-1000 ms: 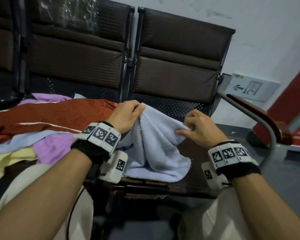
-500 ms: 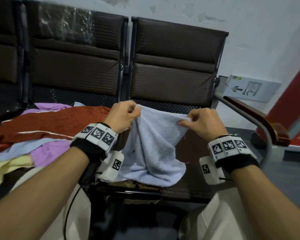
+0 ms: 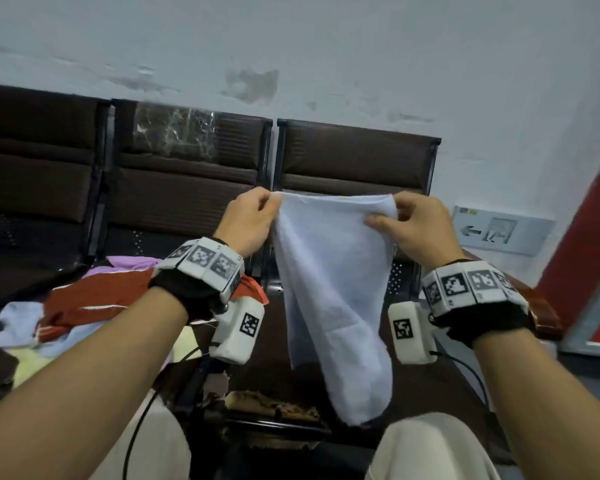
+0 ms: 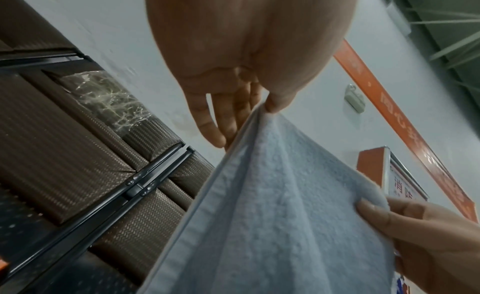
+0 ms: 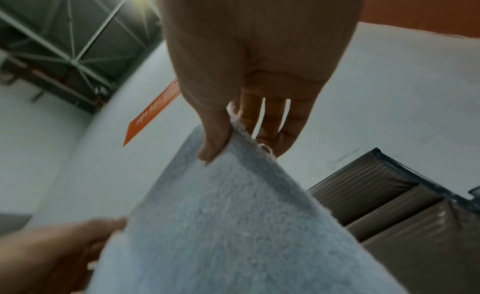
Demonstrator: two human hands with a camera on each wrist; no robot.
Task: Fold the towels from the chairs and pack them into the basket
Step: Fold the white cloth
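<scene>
The left hand pinched one top corner of the pale blue towel between thumb and fingers; the right hand pinched the opposite corner the same way. Half a second earlier the towel's lower part lay bunched on the chair seat; it now hung clear, top edge taut. Unfolded towels remained heaped on the next seat. No basket was in view. The lift probably prepared the first fold.

The towel pile runs off the left edge — partly behind the left forearm.
</scene>
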